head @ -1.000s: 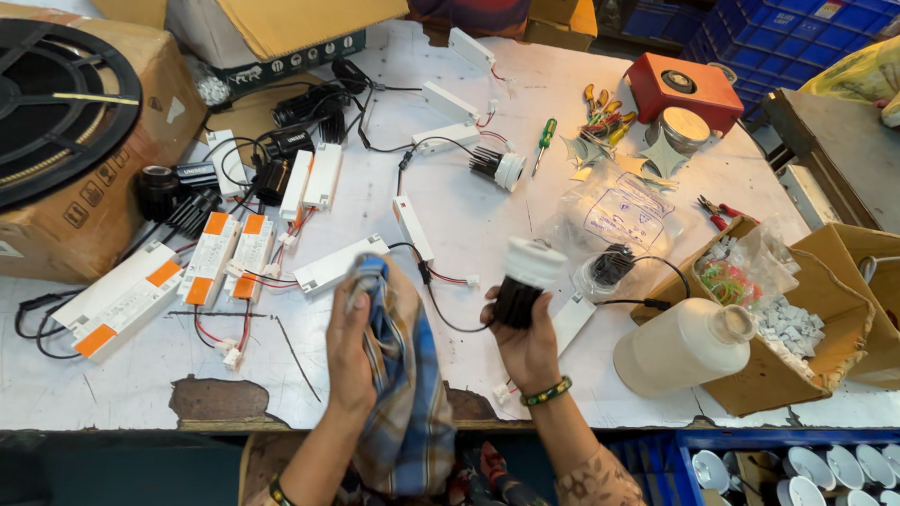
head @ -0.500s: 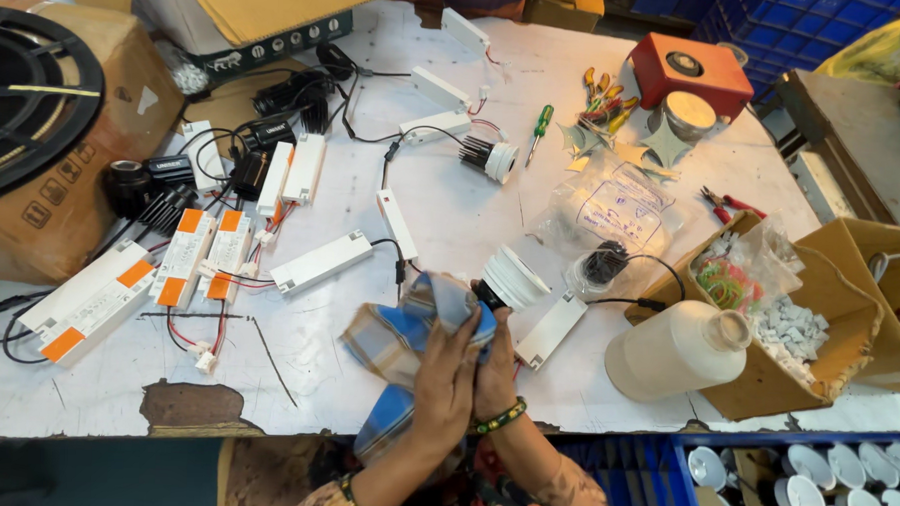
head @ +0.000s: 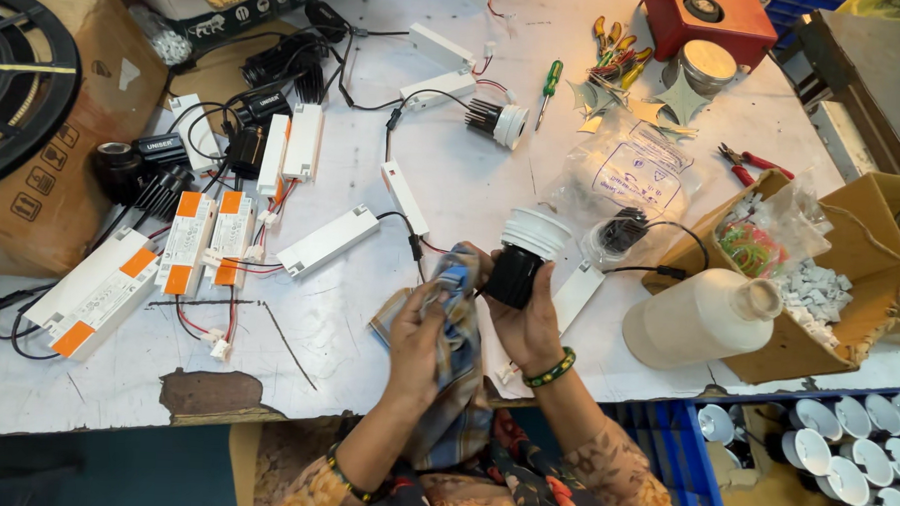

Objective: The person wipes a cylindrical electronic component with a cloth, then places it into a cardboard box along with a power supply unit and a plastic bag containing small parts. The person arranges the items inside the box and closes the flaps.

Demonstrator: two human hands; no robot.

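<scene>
Right hand (head: pixel 525 320): closed round the black finned body of a downlight (head: pixel 523 258), white rim tipped away so the body faces the cloth.
Left hand (head: pixel 417 344): clutching a blue checked cloth (head: pixel 455 313), bunched against the lamp's left side.
Lamp: raised just above the white table (head: pixel 318 328), its lead trailing past the grip to the white driver (head: pixel 575 295) just right of it.

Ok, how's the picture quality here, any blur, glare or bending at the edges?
Head view: evenly lit with soft shadows and no strong glare on the white table. The left hand with the blue checked cloth and the right hand holding the black and white lamp look sharp. Wide-angle distortion curves the table's edges.
</scene>
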